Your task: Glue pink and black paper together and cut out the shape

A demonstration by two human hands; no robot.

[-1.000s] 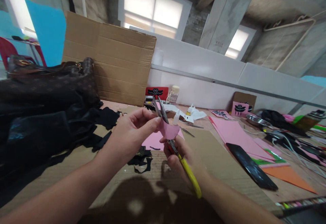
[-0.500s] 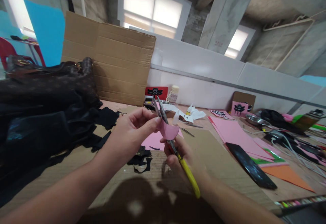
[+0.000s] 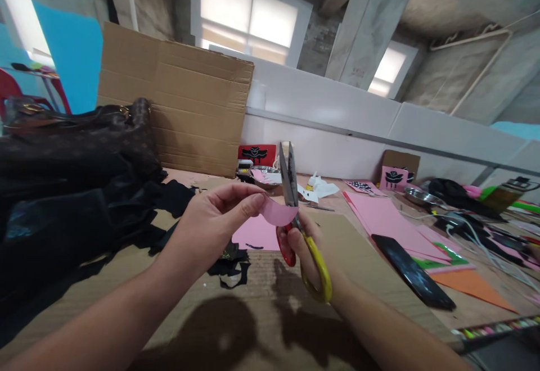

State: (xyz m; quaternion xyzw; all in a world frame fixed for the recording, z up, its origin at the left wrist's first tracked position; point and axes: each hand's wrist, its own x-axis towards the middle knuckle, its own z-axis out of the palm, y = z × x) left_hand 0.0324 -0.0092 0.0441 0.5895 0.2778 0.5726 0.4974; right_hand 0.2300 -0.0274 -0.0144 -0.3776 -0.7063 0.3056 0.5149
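Observation:
My left hand (image 3: 219,213) pinches one end of a small curved piece of pink paper (image 3: 278,213) between thumb and fingers. My right hand (image 3: 306,241) is wrapped round a pair of scissors (image 3: 319,272) with one yellow and one red handle. The blades point up and away from me, slightly apart, and meet the right end of the paper piece. Below the hands, a larger sheet of pink paper (image 3: 248,233) with a small dark strip on it lies on the cardboard (image 3: 358,264). Black scraps (image 3: 232,272) lie just in front of that sheet.
A dark handbag (image 3: 84,152) and black material (image 3: 84,225) fill the left side, before an upright cardboard panel (image 3: 177,95). On the right lie a phone (image 3: 413,270), pink sheets (image 3: 392,225), an orange sheet (image 3: 476,289) and cables. Metal bowls (image 3: 422,195) stand farther back.
The scissors have turned more upright, showing the red handle, and their blades have shifted right to the paper's right end. My left hand keeps its pinch on the paper.

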